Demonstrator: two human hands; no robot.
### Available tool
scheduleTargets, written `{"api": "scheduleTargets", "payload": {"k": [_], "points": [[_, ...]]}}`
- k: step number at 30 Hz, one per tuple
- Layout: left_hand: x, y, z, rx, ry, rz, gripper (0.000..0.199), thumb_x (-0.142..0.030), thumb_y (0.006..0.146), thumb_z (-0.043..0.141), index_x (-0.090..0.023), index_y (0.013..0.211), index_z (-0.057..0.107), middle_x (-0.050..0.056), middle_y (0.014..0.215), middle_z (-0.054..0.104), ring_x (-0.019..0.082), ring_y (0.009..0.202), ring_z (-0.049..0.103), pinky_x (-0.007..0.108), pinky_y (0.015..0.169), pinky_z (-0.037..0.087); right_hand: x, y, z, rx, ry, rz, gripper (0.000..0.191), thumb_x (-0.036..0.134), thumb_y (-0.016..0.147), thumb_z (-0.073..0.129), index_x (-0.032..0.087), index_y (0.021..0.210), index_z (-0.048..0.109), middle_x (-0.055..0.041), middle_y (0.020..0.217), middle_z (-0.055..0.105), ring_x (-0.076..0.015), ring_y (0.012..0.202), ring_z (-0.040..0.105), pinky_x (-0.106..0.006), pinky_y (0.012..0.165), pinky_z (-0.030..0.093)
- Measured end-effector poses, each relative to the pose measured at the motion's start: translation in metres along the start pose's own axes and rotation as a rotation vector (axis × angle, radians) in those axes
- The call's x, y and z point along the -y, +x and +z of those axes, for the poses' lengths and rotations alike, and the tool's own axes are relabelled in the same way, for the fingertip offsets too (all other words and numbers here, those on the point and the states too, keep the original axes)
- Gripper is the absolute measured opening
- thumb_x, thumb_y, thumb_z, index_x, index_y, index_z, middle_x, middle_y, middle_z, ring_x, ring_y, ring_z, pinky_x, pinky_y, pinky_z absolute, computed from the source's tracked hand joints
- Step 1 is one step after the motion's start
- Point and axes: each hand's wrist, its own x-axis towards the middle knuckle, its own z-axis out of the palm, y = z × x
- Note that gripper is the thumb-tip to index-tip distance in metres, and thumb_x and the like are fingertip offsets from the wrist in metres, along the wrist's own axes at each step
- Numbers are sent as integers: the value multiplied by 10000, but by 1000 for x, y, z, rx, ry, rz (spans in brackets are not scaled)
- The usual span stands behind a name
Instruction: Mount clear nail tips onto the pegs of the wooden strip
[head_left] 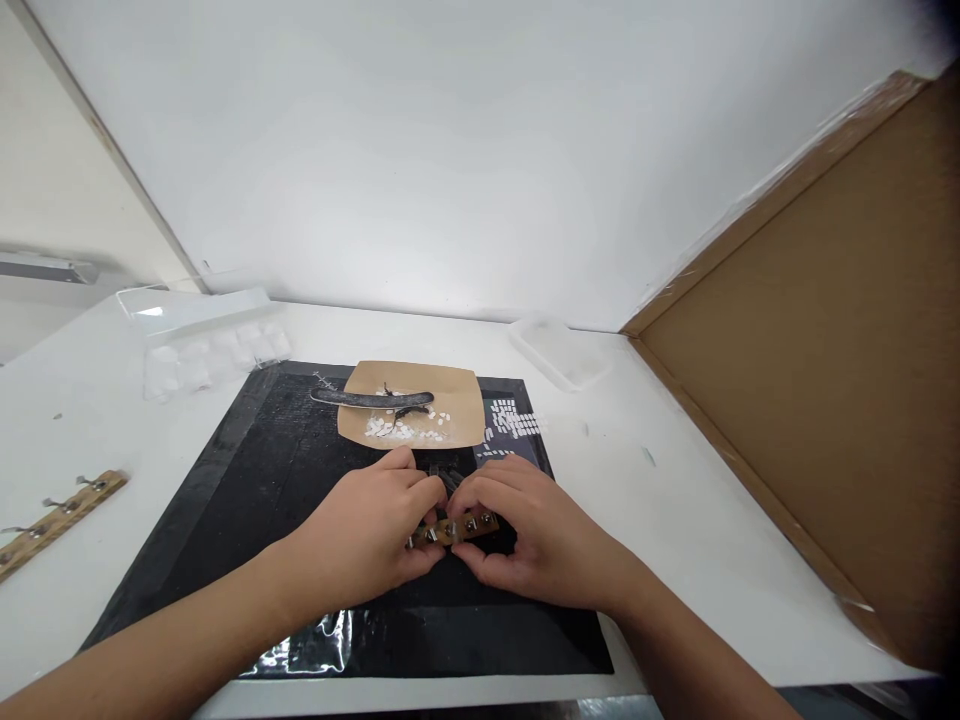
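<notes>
A short wooden strip [480, 524] with a row of round metal fittings lies low over the black mat, between my two hands. My left hand [382, 520] is closed at the strip's left end, thumb below and fingers above. My right hand [525, 525] pinches around the middle of the strip, its thumb along the near edge. The fingertips of both hands almost meet and hide part of the strip. Small dark items [448, 478] sit just beyond the fingers, too covered to name. Farther off, a brown paper tray [465, 405] holds small white pieces [401, 430].
A dark nail file [371, 399] lies across the tray. More white pieces [517, 420] lie in rows to its right. The black mat [240, 520] covers the table's middle. Around it are a similar wooden strip [60, 518], clear plastic packs [214, 350], a translucent tray [559, 352] and a brown panel [810, 380].
</notes>
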Motion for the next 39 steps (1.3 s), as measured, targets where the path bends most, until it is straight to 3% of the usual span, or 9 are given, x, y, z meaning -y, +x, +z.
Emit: {"api": "scheduleTargets", "payload": {"k": [7, 14, 20, 26, 34, 39], "points": [[1, 0, 1, -6, -10, -10, 141, -226, 856, 735, -204, 981, 675, 35, 909, 723, 274, 1007, 600, 355, 768, 511, -1, 0, -1, 12, -4, -1, 219, 220, 863, 797, 254, 1007, 635, 23, 1003, 743, -189, 932, 664, -370, 881, 444], [2, 0, 2, -3, -20, -19, 158, -240, 847, 764, -212, 970, 670, 31, 937, 735, 271, 1030, 611, 348, 764, 514, -4, 0, -2, 16, -58, -111, 83, 238, 935, 765, 245, 938, 683, -3, 1024, 748, -191, 953, 679, -378, 874, 458], [1, 0, 1, -7, -14, -9, 134, -251, 863, 759, -213, 952, 666, 20, 921, 734, 265, 1008, 614, 348, 755, 511, -4, -3, 1, 12, -131, -126, 30, 261, 1004, 693, 238, 995, 676, -24, 1071, 746, -207, 963, 668, -381, 837, 453], [3, -1, 2, -10, -8, 1, 127, -259, 866, 753, -205, 938, 663, 26, 907, 728, 264, 993, 611, 353, 744, 514, -3, -4, 1, -4, -199, -169, 91, 312, 1054, 647, 239, 1010, 678, -12, 1073, 767, -201, 942, 676, -378, 806, 442], [3, 0, 2, -15, -6, 2, 117, -259, 870, 742, -200, 934, 664, 29, 896, 722, 267, 984, 608, 351, 727, 512, -1, -3, 0, -8, -217, -180, 59, 283, 1039, 663, 233, 1017, 684, -20, 1076, 773, -205, 944, 678, -373, 804, 449], [5, -2, -5, 0, -87, 15, 216, -340, 852, 807, -200, 970, 692, 40, 905, 726, 265, 957, 619, 363, 775, 524, -3, -4, -2, -4, -199, -178, 93, 280, 977, 736, 248, 1051, 689, -11, 1138, 766, -221, 998, 669, -381, 837, 464]]}}
